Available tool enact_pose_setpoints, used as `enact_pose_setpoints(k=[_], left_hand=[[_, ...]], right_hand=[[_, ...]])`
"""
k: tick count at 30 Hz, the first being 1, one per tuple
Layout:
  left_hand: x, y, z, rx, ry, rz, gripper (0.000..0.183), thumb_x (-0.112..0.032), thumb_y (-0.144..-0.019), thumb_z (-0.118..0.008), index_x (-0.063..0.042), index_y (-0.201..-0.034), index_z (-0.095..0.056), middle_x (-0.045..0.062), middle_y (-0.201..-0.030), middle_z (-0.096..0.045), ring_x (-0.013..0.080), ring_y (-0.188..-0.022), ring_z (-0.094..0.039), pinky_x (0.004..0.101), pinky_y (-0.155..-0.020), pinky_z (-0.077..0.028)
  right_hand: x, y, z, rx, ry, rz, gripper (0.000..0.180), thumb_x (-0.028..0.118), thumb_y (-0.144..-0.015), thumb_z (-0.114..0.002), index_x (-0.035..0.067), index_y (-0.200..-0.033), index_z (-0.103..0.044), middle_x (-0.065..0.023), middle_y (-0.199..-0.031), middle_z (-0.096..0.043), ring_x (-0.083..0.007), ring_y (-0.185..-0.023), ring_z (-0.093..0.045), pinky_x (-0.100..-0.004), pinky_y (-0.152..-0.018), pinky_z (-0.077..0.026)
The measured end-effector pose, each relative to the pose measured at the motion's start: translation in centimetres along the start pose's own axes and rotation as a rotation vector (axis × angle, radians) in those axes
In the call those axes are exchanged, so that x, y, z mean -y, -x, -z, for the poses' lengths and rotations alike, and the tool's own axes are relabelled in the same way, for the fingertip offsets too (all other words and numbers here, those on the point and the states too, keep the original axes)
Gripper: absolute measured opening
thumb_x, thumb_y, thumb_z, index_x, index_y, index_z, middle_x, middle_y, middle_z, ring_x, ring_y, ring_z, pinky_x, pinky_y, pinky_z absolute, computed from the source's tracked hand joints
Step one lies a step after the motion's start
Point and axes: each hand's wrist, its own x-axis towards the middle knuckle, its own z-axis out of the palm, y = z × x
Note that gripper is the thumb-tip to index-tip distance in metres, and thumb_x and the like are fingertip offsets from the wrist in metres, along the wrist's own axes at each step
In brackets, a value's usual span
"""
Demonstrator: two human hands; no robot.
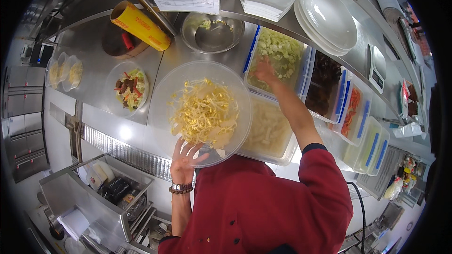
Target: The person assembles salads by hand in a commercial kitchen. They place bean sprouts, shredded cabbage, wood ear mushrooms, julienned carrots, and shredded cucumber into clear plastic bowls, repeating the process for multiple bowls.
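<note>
My left hand (187,160) supports the near edge of a large clear plastic bowl (160,95), its fingers spread beneath the rim. Bean sprouts (208,111) with pale flat slices among them fill the bowl's middle. My right hand (264,70) reaches down into a clear plastic bin (300,74) of chopped pale-green cabbage (279,47); its fingertips are hard to make out, and whether they grip any cabbage cannot be told. Just below that bin is another bin holding pale pieces in cloudy liquid (270,127).
Bins of dark food (323,84) and red strips (353,109) stand right. A steel bowl (212,37), yellow wrap roll (141,24) and bowl of mixed vegetables (130,88) lie left and behind. Stacked white plates (328,17) sit on the shelf above; a drawer (84,201) stands open below.
</note>
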Motion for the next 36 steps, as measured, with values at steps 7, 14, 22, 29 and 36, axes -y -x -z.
enact_pose_setpoints(k=[7,14,22,29,36], left_hand=[[-0.1,-0.7,-1.1,-0.006,-0.036,0.02,0.083,-0.014,-0.071,-0.061,-0.003,-0.148,-0.031,0.029,-0.139,-0.044,0.0501,-0.131,-0.043,0.0657,-0.098,-0.048],[0.7,-2.1,-0.2,-0.003,-0.029,0.087,0.08,-0.008,-0.074,-0.057,-0.003,-0.148,-0.027,0.027,-0.14,-0.044,0.0495,-0.131,-0.044,0.0669,-0.098,-0.048],[1.5,-1.8,-0.8,0.048,-0.056,0.104,0.076,-0.008,-0.076,-0.053,-0.003,-0.147,-0.028,0.027,-0.139,-0.044,0.0484,-0.13,-0.046,0.0692,-0.097,-0.047],[2.0,-0.7,-0.1,0.051,-0.046,0.117,0.076,-0.007,-0.076,-0.052,-0.004,-0.148,-0.027,0.026,-0.14,-0.044,0.0483,-0.13,-0.046,0.0693,-0.099,-0.046],[1.7,-0.9,0.6,0.09,-0.001,0.154,0.081,-0.005,-0.077,-0.056,-0.005,-0.151,-0.023,0.025,-0.143,-0.042,0.0432,-0.128,-0.049,0.0643,-0.094,-0.052]], right_hand=[[-3.0,-0.3,0.8,-0.003,-0.415,0.3,0.056,0.022,-0.072,-0.075,0.019,-0.125,-0.059,-0.028,-0.13,-0.055,-0.0415,-0.108,-0.061,-0.0483,-0.081,-0.054],[-3.6,4.3,5.7,-0.392,-0.346,0.336,0.044,0.024,-0.079,-0.074,0.016,-0.121,-0.063,-0.0168,-0.11,-0.068,-0.0327,-0.101,-0.066,-0.0385,-0.086,-0.052],[-5.5,5.9,8.8,-0.493,-0.403,0.268,0.049,0.041,-0.083,-0.074,0.017,-0.124,-0.062,-0.0193,-0.104,-0.07,-0.0353,-0.099,-0.067,-0.0415,-0.086,-0.052],[-6.7,7.1,10.6,-0.414,-0.692,0.097,0.048,0.037,-0.084,-0.077,0.015,-0.124,-0.063,-0.0154,-0.096,-0.071,-0.0275,-0.091,-0.069,-0.0381,-0.076,-0.054],[-6.3,8.9,12.3,-0.202,-1.627,0.008,0.032,0.014,-0.089,-0.074,0.013,-0.119,-0.062,-0.0077,-0.106,-0.067,-0.0206,-0.083,-0.067,-0.0358,-0.059,-0.054]])
